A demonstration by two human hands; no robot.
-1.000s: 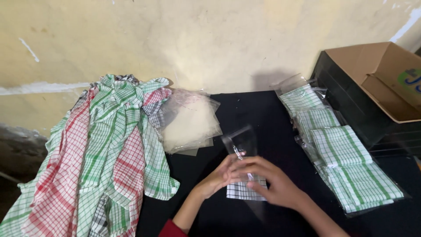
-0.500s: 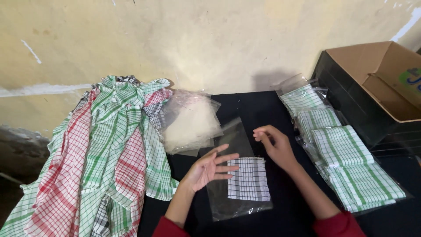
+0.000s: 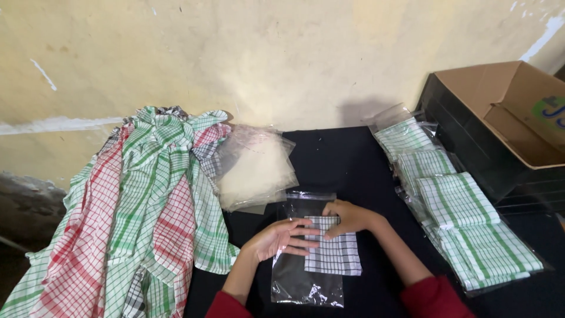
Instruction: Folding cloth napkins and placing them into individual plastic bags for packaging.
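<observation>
Head view, looking down on a bench (image 3: 347, 153) covered in black cloth, set against a stained yellowish wall (image 3: 265, 59).

Left hand (image 3: 281, 238): flat, palm down, fingers (image 3: 306, 234) spread and released, resting on a clear plastic bag (image 3: 306, 277) that lies flat on the bench. The fingertips touch the left edge of a folded black-and-white checked cloth (image 3: 333, 254) inside the bag.

Right hand (image 3: 348, 217): loosely curled, fingers pressing down on the top edge of the same checked cloth. Not clenched; it grips nothing and only presses. Red sleeves show at both wrists.

The checked cloth sits in the right half of the bag, directly under and just below both sets of fingers. The bag's open end lies just beyond the right hand, toward the wall.

Surroundings:
- Left of the left fingers, well apart: a loose heap of green, red and black checked cloths (image 3: 135, 224), draped over the bench edge.
- Beyond the fingers, toward the wall: a stack of empty clear bags (image 3: 256, 168), its near corner close to the bag in hand.
- Right of the right fingers: a row of bagged green-checked cloths (image 3: 456, 203), overlapping one another, running from the wall toward the near edge.
- Further right: an open cardboard box (image 3: 512, 112), touching the bagged row at its base.

Nothing lies between the two hands and the bag.
</observation>
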